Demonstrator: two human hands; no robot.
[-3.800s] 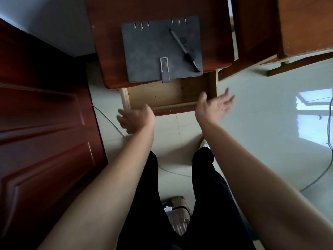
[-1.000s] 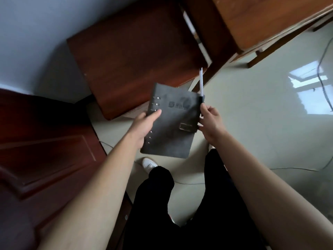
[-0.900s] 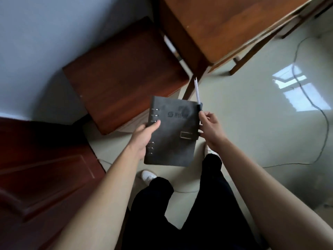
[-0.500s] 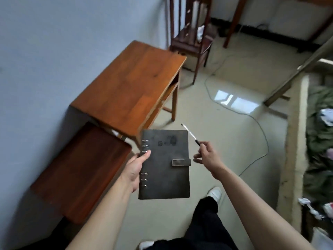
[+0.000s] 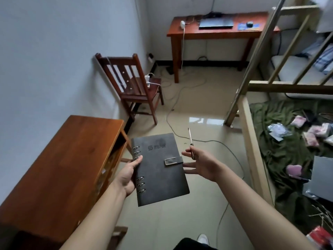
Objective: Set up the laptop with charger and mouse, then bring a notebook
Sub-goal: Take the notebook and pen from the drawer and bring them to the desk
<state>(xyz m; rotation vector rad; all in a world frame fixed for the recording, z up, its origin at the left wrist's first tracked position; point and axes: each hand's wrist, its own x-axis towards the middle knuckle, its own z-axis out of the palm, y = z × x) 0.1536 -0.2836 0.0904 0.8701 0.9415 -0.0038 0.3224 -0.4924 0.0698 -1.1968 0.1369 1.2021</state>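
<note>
Your left hand (image 5: 128,175) grips the dark grey notebook (image 5: 160,170) at its ring-bound edge, thumb laid across the cover and fingers curled beneath. The notebook is held in the air, closed, clasp strap fastened over its right edge, just off the right edge of the near wooden desk (image 5: 63,168). Your right hand (image 5: 203,165) is beside the notebook's clasp edge. It pinches a pen (image 5: 190,143) between thumb and forefinger with the tip pointing up, and the other fingers are spread and loose. On the far desk (image 5: 212,34) against the back wall, the laptop (image 5: 216,24) lies closed near the rear edge. The mouse (image 5: 249,24) sits on a blue pad toward the right end, and a white charger plug (image 5: 182,24) sits at the left end, its cable hanging over the front edge. A wooden chair (image 5: 133,83) stands by the left wall.
</note>
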